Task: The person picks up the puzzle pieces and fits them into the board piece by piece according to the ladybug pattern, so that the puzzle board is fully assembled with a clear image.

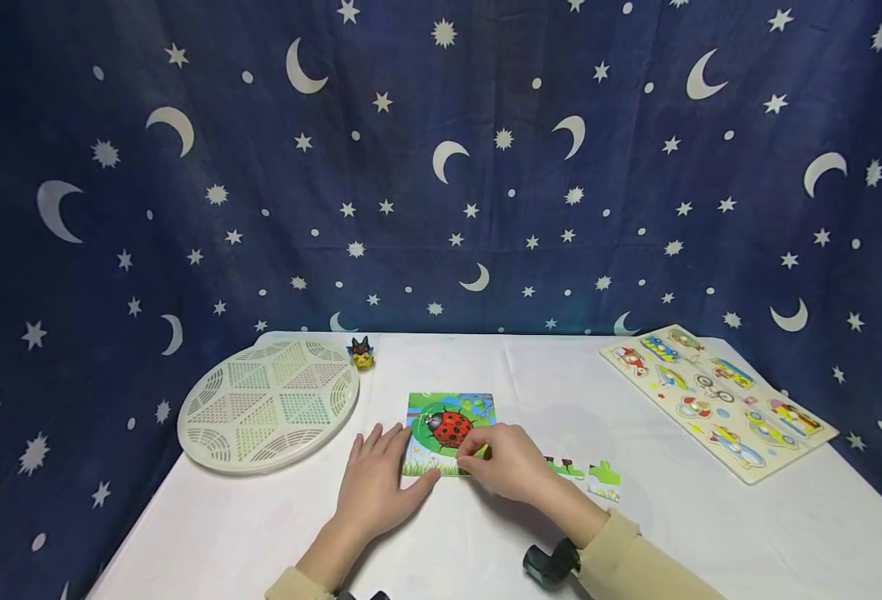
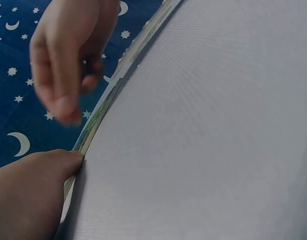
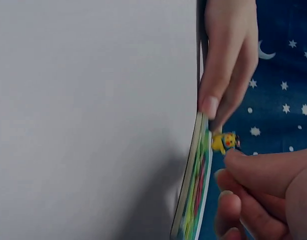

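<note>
A square ladybug jigsaw puzzle (image 1: 429,460) lies on the table in front of me, its lower right part hidden by my right hand. My left hand (image 1: 373,482) rests along its left side, fingers extended and thumb by the near left corner. Over the lower right of the puzzle is my right hand (image 1: 507,460), with its fingers bent downward. In the right wrist view a small gap shows between thumb (image 3: 243,162) and forefinger, with no piece visible there. Two loose jigsaw pieces, a green one with dark marks (image 1: 567,468) and a green-and-white one (image 1: 604,481), lie right of that hand.
A round pale board with patterned holes (image 1: 268,406) sits at the left. Behind it stands a small yellow and black figure (image 1: 362,353). A wooden vehicle puzzle board (image 1: 719,404) lies at the right. Dark blue star-patterned cloth (image 1: 441,167) hangs behind the white table (image 1: 298,533).
</note>
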Action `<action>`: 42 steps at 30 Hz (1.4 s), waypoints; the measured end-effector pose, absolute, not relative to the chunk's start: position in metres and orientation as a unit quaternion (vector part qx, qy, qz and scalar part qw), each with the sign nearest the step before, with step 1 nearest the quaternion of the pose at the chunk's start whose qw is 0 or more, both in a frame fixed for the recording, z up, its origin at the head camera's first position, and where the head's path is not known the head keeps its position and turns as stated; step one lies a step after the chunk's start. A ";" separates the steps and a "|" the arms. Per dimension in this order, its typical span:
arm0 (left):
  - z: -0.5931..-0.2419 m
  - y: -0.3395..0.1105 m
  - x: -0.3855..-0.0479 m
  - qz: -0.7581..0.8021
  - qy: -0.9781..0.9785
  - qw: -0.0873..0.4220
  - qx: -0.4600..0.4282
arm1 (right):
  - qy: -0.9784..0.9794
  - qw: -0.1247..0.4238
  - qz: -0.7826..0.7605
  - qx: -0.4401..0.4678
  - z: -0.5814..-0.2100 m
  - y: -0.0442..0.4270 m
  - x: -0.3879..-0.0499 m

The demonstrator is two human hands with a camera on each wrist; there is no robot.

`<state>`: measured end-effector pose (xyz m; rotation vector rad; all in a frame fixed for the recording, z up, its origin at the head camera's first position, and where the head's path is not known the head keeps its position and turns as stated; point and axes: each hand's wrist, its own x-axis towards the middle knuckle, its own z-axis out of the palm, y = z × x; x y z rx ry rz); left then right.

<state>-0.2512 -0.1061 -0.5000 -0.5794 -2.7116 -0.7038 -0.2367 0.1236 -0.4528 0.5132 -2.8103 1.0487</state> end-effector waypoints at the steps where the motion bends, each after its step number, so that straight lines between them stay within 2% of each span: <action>1: -0.500 -0.107 -0.250 -0.244 -0.938 0.139 -0.201 | -0.922 0.049 0.348 0.163 -0.452 0.129 -0.233; 13: -0.500 -0.106 -0.250 -0.244 -0.938 0.139 -0.202 | -0.934 0.053 0.350 0.049 -0.444 0.195 -0.212; 19: -0.501 -0.105 -0.250 -0.245 -0.938 0.141 -0.201 | -0.945 0.052 0.322 0.023 -0.447 0.213 -0.208; 36: -0.502 -0.107 -0.250 -0.237 -0.941 0.140 -0.199 | -0.960 -0.013 0.274 0.056 -0.449 0.235 -0.202; 42: -0.501 -0.106 -0.250 -0.241 -0.940 0.140 -0.199 | -0.973 -0.018 0.225 0.050 -0.448 0.238 -0.201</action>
